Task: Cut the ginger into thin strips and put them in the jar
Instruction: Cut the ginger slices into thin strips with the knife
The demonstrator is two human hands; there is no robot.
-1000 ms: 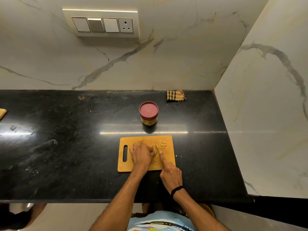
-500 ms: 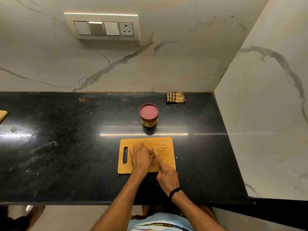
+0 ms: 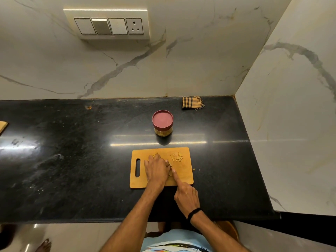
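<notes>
Orange board (image 3: 183,176): left hand (image 3: 156,170) holds ginger (image 3: 155,155), right hand (image 3: 186,196) grips knife (image 3: 170,164).

Black polished stone countertop (image 3: 72,160), glare streaks across middle. Wooden cutting board (image 3: 183,177) near front edge. Red-lidded jar (image 3: 162,122) upright just behind board, apart from it. Checked cloth (image 3: 192,102) at back right corner. Ginger crumbs (image 3: 194,169) just right of board. Wooden piece (image 3: 2,125) at far left, cropped.
</notes>
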